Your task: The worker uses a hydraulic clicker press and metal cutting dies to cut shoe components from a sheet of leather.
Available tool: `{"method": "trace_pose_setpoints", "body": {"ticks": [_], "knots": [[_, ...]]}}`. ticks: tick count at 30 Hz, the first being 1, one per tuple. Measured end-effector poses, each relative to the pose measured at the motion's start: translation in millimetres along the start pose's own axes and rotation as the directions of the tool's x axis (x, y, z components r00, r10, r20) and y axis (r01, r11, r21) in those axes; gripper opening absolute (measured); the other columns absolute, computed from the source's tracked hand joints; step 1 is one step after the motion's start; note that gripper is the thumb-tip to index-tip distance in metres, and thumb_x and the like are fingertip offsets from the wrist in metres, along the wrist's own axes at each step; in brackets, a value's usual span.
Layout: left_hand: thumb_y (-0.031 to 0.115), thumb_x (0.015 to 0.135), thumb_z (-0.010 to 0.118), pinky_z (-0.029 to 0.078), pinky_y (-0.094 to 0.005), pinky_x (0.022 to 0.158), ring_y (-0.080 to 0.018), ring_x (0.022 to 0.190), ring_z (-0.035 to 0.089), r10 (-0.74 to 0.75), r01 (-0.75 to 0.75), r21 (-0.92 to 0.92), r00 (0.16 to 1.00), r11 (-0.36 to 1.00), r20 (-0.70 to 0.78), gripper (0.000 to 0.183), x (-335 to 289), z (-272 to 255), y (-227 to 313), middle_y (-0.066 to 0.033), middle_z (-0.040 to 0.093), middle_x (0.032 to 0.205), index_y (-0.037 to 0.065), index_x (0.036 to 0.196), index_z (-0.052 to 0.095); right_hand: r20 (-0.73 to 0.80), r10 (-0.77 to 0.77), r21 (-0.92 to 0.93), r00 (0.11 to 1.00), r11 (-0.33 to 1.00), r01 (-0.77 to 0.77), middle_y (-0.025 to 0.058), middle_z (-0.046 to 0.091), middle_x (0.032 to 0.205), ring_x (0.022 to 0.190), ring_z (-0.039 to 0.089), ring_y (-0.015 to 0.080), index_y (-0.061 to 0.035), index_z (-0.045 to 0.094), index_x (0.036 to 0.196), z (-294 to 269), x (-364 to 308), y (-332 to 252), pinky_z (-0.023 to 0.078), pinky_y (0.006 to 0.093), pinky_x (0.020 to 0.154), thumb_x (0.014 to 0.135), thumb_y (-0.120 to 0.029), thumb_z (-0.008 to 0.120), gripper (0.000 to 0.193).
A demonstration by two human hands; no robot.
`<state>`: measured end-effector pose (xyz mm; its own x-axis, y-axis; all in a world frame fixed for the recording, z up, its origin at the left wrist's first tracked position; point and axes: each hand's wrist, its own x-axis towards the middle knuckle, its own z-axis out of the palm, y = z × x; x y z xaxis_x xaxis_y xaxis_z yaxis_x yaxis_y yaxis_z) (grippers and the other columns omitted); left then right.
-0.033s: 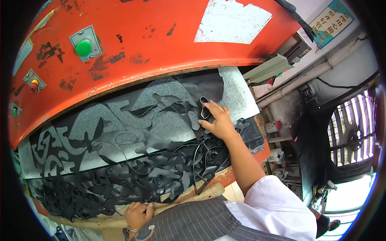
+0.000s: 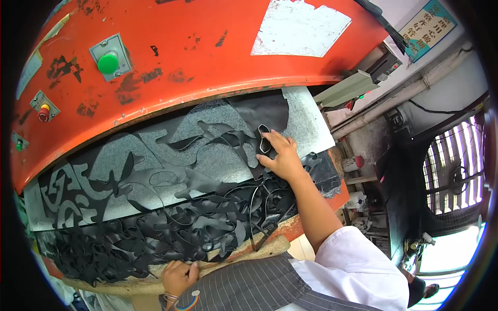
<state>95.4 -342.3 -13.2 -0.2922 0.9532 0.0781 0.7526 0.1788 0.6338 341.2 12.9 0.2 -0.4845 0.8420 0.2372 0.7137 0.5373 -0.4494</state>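
My right hand [image 2: 285, 158] is closed on a small metal-edged cutting die [image 2: 263, 127], thumb on one side and fingers on the other. The die stands on a black leather-like sheet [image 2: 264, 109] full of cut-out gaps. Through the gaps shows a grey speckled metal plate [image 2: 306, 119]. Near the front edge my left hand [image 2: 179, 277] rests with curled fingers by a rough wooden bar [image 2: 270, 246]; nothing shows in it. A heap of black curled offcuts [image 2: 155, 233] lies between the plate and the bar.
An orange machine body [image 2: 197, 46] overhangs the plate's far side. It carries a green push button [image 2: 108, 62] and a red-and-yellow knob [image 2: 44, 111]. To the right are shelves with a red-lidded jar [image 2: 354, 164], a wall pipe [image 2: 399, 97] and a large fan [image 2: 456, 179].
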Motion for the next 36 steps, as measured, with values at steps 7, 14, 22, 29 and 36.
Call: {"method": "trace_pose_setpoints", "body": {"ticks": [7, 14, 22, 29, 36], "knots": [[0.016, 0.075, 0.073, 0.042, -0.0326, 0.05, -0.0227, 0.052, 0.052, -0.013, 0.013, 0.003, 0.995, 1.0, 0.1, 0.026, -0.5, -9.0, 6.6, -0.0054, 0.053, 0.057, 0.008, 0.055, 0.058, -0.068, 0.036, -0.047, 0.997, 0.998, -0.039, 0.0154, 0.058, 0.126, 0.13, 0.044, 0.03, -0.0088, 0.054, 0.127, 12.3, -6.2, -4.5, 0.023, 0.0588, 0.106, 0.071, -0.032, 0.073, 0.063], [0.016, 0.086, 0.066, 0.047, -0.0254, 0.062, -0.0103, 0.071, 0.059, -0.286, 0.272, -0.583, 0.956, 0.766, 0.07, 0.017, 30.0, -92.6, -20.9, -0.0054, 0.068, 0.082, 0.002, 0.095, 0.07, -0.099, 0.068, -0.068, 0.993, 0.995, -0.075, 0.0189, 0.052, 0.131, 0.128, 0.044, 0.0343, -0.0067, 0.045, 0.135, -16.9, -12.4, -37.8, 0.027, 0.0542, 0.104, 0.073, -0.039, 0.074, 0.076], [0.02, 0.093, 0.056, 0.028, -0.037, 0.111, -0.0304, 0.139, 0.031, -0.255, 0.005, -0.276, 0.398, 0.961, -0.881, 0.063, 128.3, -236.3, -174.8, -0.0211, 0.028, 0.151, 0.001, 0.146, 0.029, -0.242, -0.265, 0.312, 0.933, 0.89, 0.333, 0.0213, 0.063, 0.106, 0.095, 0.062, 0.0356, -0.002, 0.049, 0.126, -19.0, 7.0, -205.8, 0.05, 0.0438, 0.083, 0.081, -0.038, 0.071, 0.062], [0.018, 0.096, 0.049, 0.022, -0.0356, 0.113, -0.0271, 0.142, 0.027, -0.179, 0.056, -0.178, 0.543, 0.982, -0.82, 0.056, 81.3, -305.9, -211.4, -0.0186, 0.03, 0.152, 0.001, 0.146, 0.031, -0.335, -0.273, 0.474, 0.902, 0.778, 0.412, 0.0178, 0.064, 0.073, 0.068, 0.063, 0.0406, -0.006, 0.043, 0.108, -9.1, 26.9, -290.7, 0.048, 0.0505, 0.055, 0.088, -0.027, 0.062, 0.035], [0.013, 0.079, 0.068, 0.049, -0.0326, 0.066, -0.0171, 0.065, 0.061, -0.211, 0.171, -0.231, 0.964, 0.958, -0.161, 0.011, -22.1, -100.7, -37.0, -0.0076, 0.066, 0.073, 0.004, 0.075, 0.069, 0.482, -0.333, 0.307, 0.811, 0.931, 0.2, 0.0205, 0.065, 0.084, 0.079, 0.065, 0.0383, -0.0004, 0.057, 0.099, 4.3, -125.8, -219.9, 0.051, 0.0472, 0.069, 0.083, -0.041, 0.068, 0.045]]}}
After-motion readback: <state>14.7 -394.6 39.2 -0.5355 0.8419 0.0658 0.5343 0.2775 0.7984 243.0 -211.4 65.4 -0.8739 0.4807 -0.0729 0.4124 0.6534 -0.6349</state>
